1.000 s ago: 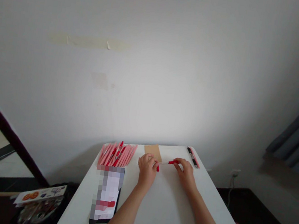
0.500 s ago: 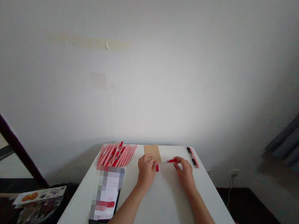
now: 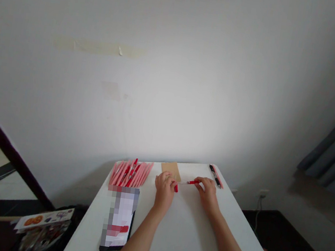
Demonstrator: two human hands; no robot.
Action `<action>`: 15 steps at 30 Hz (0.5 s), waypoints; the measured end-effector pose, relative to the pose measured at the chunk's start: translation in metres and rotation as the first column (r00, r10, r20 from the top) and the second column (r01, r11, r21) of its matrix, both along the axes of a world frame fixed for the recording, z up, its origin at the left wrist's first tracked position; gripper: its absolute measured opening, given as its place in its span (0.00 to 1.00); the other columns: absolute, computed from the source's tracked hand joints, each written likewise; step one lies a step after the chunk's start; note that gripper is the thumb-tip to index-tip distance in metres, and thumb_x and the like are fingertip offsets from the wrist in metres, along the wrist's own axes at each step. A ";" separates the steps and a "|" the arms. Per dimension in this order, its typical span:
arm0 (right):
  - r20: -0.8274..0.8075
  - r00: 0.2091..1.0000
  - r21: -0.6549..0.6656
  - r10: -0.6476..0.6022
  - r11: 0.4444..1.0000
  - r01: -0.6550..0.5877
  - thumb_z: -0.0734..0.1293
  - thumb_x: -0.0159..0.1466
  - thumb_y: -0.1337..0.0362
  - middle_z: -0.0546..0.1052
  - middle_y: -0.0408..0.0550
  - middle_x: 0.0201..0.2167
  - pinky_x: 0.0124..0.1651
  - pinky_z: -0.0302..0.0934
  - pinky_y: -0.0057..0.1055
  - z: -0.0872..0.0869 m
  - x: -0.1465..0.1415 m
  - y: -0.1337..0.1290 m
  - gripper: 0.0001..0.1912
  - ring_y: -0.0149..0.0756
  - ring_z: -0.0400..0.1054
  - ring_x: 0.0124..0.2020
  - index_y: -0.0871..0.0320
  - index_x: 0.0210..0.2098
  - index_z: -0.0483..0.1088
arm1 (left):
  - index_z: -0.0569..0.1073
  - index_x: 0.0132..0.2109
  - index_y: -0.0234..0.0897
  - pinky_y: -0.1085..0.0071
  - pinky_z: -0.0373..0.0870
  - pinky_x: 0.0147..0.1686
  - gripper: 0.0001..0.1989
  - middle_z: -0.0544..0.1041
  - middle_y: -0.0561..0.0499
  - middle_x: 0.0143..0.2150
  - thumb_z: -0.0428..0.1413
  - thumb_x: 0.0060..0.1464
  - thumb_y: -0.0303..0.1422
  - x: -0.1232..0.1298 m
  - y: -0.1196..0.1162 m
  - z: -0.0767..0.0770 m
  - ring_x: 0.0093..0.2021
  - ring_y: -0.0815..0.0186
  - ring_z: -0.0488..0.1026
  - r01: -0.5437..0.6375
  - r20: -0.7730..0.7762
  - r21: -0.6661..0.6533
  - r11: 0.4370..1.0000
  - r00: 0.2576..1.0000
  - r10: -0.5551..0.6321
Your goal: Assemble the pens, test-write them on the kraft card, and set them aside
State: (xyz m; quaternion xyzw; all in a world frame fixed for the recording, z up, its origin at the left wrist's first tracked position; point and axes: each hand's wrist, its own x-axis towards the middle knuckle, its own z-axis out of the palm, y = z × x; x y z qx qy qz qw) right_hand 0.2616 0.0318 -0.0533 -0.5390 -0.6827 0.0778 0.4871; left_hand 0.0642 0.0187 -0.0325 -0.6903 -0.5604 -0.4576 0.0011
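My left hand is closed above the table's far half, its thumb and fingers pinching a short red pen part. To its right, my right hand has its fingertips closed on the end of a red pen. The pen's pale, clear end points left toward my left fingers; whether it touches the red part there is too small to tell. A tan card or notepad lies just beyond my left hand, partly covered by it.
On the white table, a row of pink and red pens lies at the far left, with a phone in front of it. Black and pink pens lie near the far right corner. A wall stands behind the table.
My right hand and the red pen have shifted very slightly down toward me. My left hand keeps almost the same place and grip.
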 end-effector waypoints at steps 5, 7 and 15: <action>-0.011 1.000 0.007 0.014 1.000 -0.014 0.59 0.65 0.53 0.76 0.50 0.34 0.50 0.55 0.42 0.000 0.000 0.000 0.15 0.45 0.63 0.43 0.53 0.35 0.73 | 0.73 0.31 0.37 0.51 0.60 0.57 0.04 0.72 0.47 0.46 0.55 0.53 0.26 0.000 -0.001 0.003 0.52 0.60 0.68 -0.018 -0.024 -0.032 0.999 1.000 0.017; -0.039 0.999 0.006 0.013 1.000 -0.012 0.59 0.65 0.53 0.76 0.50 0.35 0.50 0.55 0.42 0.000 0.000 0.000 0.15 0.45 0.63 0.44 0.53 0.35 0.73 | 0.73 0.32 0.38 0.50 0.59 0.58 0.04 0.72 0.48 0.47 0.55 0.54 0.28 0.000 -0.003 0.005 0.52 0.60 0.68 -0.034 -0.035 -0.036 0.999 0.999 0.033; -0.158 0.987 -0.018 0.034 0.999 -0.037 0.61 0.63 0.54 0.75 0.50 0.36 0.52 0.56 0.43 -0.001 0.000 0.001 0.13 0.44 0.63 0.45 0.54 0.34 0.72 | 0.76 0.35 0.41 0.47 0.57 0.57 0.06 0.71 0.47 0.51 0.55 0.55 0.35 0.000 -0.008 0.007 0.56 0.56 0.63 -0.110 -0.089 -0.105 0.988 0.991 0.101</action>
